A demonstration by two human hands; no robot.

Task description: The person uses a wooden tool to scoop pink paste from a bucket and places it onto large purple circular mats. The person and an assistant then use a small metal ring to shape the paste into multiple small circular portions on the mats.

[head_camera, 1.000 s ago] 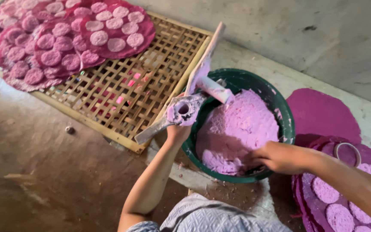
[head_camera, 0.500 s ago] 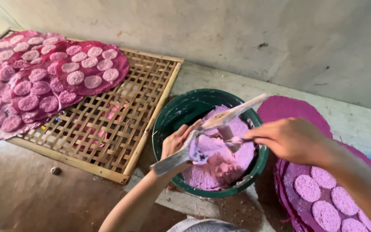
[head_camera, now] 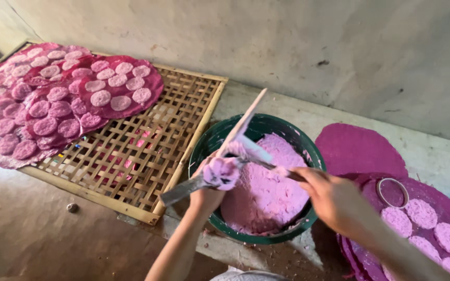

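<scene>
Left hand: the left hand (head_camera: 208, 193) is closed around a long flat paddle-like stick (head_camera: 238, 134), gripping it near the middle; a lump of purple dough (head_camera: 222, 172) sits on the stick just above the fingers

Right hand: the right hand (head_camera: 329, 196) is closed on a thin dark tool (head_camera: 272, 165) whose tip meets the stick at the lump; whether it is a knife or a scraper cannot be told

Dough supply: the green basin (head_camera: 209, 147) stands on the ledge between the two hands, and the mass of pink-purple dough (head_camera: 266, 198) in it looks well filled, so much material seems left to portion

Done on the left: the bamboo lattice tray (head_camera: 147, 156) carries purple sheets (head_camera: 154, 86) covered with many round pink patties (head_camera: 100, 98) on its far half

Left on the tray: the near half of the lattice shows bare slats, so by the look of it there is room for more sheets

Done on the right: the stack of purple round mats (head_camera: 358, 151) just beside the basin holds several patties (head_camera: 419, 213) on its top sheet

Left on the right: part of that top sheet is uncovered, and a ring mould (head_camera: 392, 191) lies on it with nothing inside

Judgement: the work appears partway through, with many patties laid out and plenty of dough remaining
</scene>
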